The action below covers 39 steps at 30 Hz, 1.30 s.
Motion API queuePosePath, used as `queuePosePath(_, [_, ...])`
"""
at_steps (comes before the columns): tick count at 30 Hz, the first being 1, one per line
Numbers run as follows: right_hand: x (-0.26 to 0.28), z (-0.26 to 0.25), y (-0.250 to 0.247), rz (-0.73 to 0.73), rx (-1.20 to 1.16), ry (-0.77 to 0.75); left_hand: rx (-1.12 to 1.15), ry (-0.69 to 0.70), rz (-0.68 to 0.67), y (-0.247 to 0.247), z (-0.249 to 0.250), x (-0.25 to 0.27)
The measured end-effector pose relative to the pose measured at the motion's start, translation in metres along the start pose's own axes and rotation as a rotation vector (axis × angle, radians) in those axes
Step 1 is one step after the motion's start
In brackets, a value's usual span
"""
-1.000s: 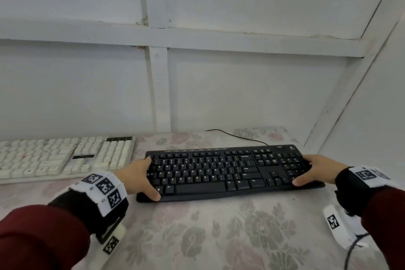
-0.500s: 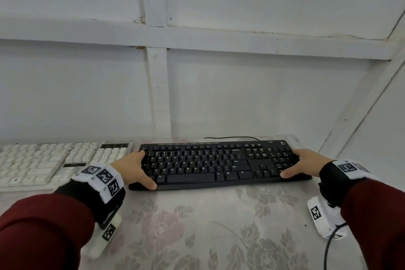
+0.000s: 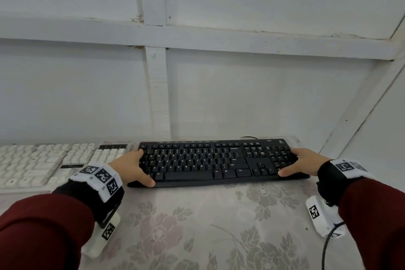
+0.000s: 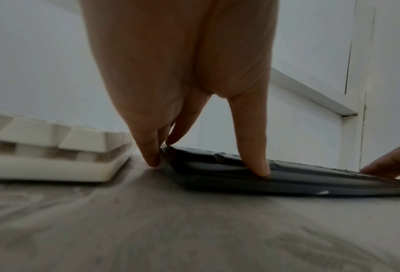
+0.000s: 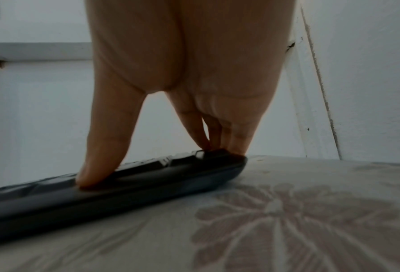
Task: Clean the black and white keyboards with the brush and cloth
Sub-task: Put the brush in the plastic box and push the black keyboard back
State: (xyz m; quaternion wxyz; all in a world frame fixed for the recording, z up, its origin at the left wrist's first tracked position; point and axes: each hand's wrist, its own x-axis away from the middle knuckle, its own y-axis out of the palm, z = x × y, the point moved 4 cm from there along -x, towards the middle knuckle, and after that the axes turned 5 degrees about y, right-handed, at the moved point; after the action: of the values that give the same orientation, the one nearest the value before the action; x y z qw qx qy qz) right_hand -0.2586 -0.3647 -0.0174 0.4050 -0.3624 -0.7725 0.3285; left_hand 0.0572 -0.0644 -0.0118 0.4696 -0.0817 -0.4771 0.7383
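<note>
The black keyboard (image 3: pixel 215 161) is held flat on the floral-covered worktop (image 3: pixel 197 226), gripped at its left end by the left hand (image 3: pixel 131 167) and at its right end by the right hand (image 3: pixel 303 161). The white keyboard (image 3: pixel 43 163) lies just beside it, to the left.

Home-like corner nook, plain room: white-painted plank walls with wooden battens (image 3: pixel 156 85), chipped paint at joints; table covered in pale floral-patterned cloth (image 3: pixel 197 226); black corded keyboard (image 3: pixel 214 162) and white keyboard (image 3: pixel 39 162) along back edge.
</note>
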Motion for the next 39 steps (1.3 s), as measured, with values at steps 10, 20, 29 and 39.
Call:
queuePosePath(10, [0.015,-0.007,0.001,0.063,0.101,0.057,-0.073,0.117,0.038,0.005,0.0,0.017])
queuePosePath(20, [0.074,-0.084,0.049,0.132,0.138,-0.071,0.125,0.236,0.121,-0.017,-0.059,0.062])
queuePosePath(29, [0.14,-0.224,0.161,-0.001,0.106,-0.267,0.168,0.214,0.203,-0.09,-0.175,0.1])
queuePosePath(39, [0.166,-0.338,0.247,-0.026,0.069,-0.281,0.079,0.03,0.334,-0.18,-0.314,0.108])
